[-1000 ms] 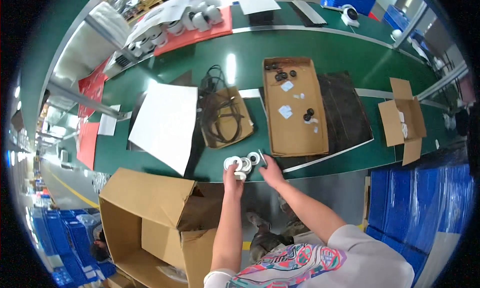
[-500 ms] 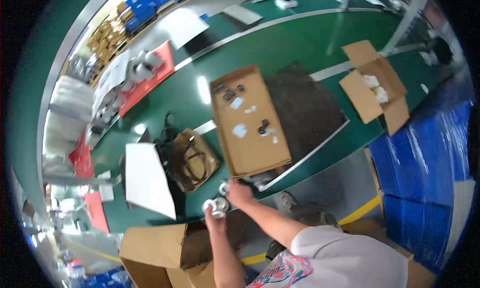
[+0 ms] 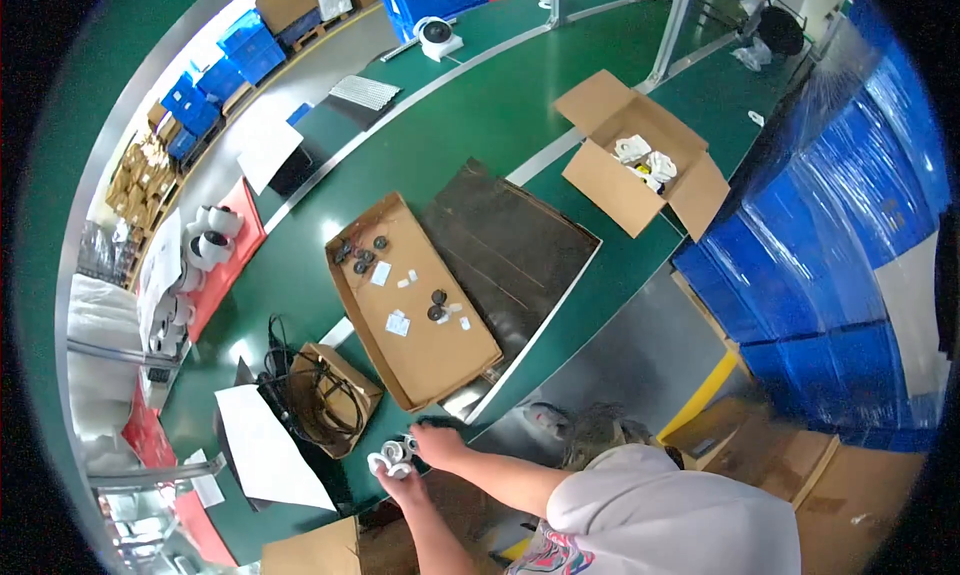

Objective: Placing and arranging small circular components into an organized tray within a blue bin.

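Several small white, round, ring-like parts (image 3: 390, 463) are gripped in my left hand (image 3: 405, 488), at the near edge of the green table. Close against them on the right is my right hand (image 3: 438, 444), its fingers closed on another small white round part (image 3: 411, 445). The exact kind of these parts is too small to make out. Just beyond the hands lies a shallow cardboard tray (image 3: 440, 363) with small black round parts (image 3: 361, 256), white pieces and pale blue-white packets in it.
A small cardboard box (image 3: 362, 377) with black cables stands left of the tray, beside a white sheet (image 3: 262, 445). A dark mat (image 3: 500, 250) lies to the right. Farther off is an open carton (image 3: 612, 190) with white items. Wrapped blue crates (image 3: 800, 275) stand at right.
The view has turned, so the table things appear farther left and mostly lower. My right hand with its white part has come closer to the parts in my left hand.
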Demonstrator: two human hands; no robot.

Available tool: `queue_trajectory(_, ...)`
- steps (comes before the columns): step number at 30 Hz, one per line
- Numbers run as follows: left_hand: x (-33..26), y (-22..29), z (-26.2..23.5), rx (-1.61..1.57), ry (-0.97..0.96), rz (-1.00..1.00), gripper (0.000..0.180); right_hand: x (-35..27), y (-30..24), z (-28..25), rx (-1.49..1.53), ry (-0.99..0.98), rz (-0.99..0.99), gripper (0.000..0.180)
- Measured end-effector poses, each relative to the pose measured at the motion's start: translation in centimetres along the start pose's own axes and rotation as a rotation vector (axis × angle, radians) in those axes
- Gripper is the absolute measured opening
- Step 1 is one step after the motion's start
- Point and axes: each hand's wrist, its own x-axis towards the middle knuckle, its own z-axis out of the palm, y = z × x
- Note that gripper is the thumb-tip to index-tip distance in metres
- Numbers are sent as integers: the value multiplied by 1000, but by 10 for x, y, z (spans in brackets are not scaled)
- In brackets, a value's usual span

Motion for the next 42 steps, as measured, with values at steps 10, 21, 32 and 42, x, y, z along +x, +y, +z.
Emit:
queue_trajectory(10,-37,2,33,-20,-12,47,40,26,4,2,-59,60,-86,23)
queue_trajectory(21,-24,-6,190,264,-539,-74,40,27,10,-156,244,219,184,34)
queue_trajectory(32,4,-45,197,1180,-545,578,57,38,74,-159,471,312,16,47)
queue_trajectory(42,-54,-32,176,1228,-423,735,44,15,141,-198,184,771,17,54)
